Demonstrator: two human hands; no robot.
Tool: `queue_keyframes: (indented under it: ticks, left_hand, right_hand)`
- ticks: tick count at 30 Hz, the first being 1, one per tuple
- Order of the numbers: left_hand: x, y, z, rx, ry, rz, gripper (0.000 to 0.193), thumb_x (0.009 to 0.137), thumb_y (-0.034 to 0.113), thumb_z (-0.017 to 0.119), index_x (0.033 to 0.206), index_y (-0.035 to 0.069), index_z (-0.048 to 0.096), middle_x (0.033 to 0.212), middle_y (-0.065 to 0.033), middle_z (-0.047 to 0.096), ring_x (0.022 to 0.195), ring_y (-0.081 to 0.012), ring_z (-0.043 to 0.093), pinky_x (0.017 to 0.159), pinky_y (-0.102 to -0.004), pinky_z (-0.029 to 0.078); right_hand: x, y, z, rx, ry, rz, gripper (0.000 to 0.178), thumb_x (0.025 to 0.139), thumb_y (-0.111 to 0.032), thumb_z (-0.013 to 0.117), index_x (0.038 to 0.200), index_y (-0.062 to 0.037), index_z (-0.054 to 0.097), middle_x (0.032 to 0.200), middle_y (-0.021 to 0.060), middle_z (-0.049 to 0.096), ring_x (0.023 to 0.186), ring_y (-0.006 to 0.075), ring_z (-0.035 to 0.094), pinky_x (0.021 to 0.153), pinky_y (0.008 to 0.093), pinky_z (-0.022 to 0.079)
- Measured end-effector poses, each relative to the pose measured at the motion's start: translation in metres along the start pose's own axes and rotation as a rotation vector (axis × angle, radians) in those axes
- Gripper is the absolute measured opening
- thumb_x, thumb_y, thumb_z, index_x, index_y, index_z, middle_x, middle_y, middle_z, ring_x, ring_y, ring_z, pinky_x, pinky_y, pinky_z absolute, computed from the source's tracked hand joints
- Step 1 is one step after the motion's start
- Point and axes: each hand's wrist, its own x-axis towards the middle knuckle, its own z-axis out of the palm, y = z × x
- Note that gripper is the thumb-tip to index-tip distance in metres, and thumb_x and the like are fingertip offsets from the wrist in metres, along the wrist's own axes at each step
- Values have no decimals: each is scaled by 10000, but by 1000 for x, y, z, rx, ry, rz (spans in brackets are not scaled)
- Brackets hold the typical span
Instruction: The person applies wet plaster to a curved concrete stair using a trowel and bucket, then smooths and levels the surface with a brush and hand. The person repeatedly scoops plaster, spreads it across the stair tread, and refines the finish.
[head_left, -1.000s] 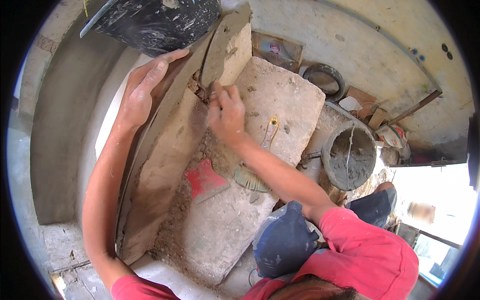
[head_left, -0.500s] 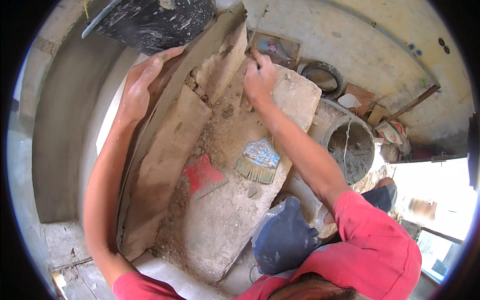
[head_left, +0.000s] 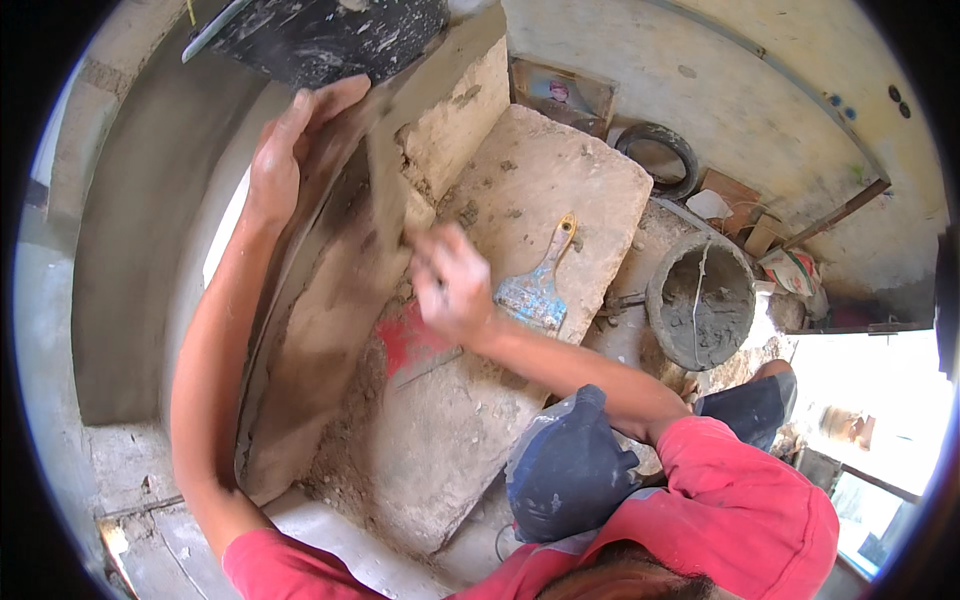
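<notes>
Mortar-caked board (head_left: 330, 300) is steadied at its top edge by the flat, open left hand (head_left: 285, 160), while the blurred right hand (head_left: 450, 285), grip unclear, hovers beside the brush (head_left: 535, 290).

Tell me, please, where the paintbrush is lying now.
In the head view the paintbrush lies right of centre on the flat stone slab, just right of the right hand and left of the mortar bucket.

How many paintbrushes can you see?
1: a wide blue paintbrush with a yellow handle, lying on the stone slab beside the right hand. Others may be hidden.
</notes>
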Motion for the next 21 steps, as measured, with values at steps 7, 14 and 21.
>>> queue_keyframes:
  ticks: [7,14,21]
  left_hand:
    - [1,0,-5,-68,-64,-5,717,1134,468,227,1520,-91,457,1577,-211,490,1496,-308,418,1271,-438,254]
    - [3,-9,-14,-82,-12,56,681,1134,427,281,1427,-128,546,1499,-233,564,1401,-301,515,1230,-422,324]
    - [7,5,-23,-270,56,-56,763,1064,599,403,1398,-59,597,1371,-196,663,1252,-319,624,1161,-477,405]
  right_hand:
    - [-10,-3,-3,-31,-116,5,345,885,35,620,1220,37,703,1069,207,678,882,360,705,764,399,585]
    - [-23,-26,-141,-348,-182,164,327,909,-61,684,1231,-60,739,1112,158,708,985,326,709,890,405,568]
    - [-14,-74,-312,-748,-170,323,400,871,12,626,1254,-26,730,1087,150,706,1030,270,673,952,366,513]
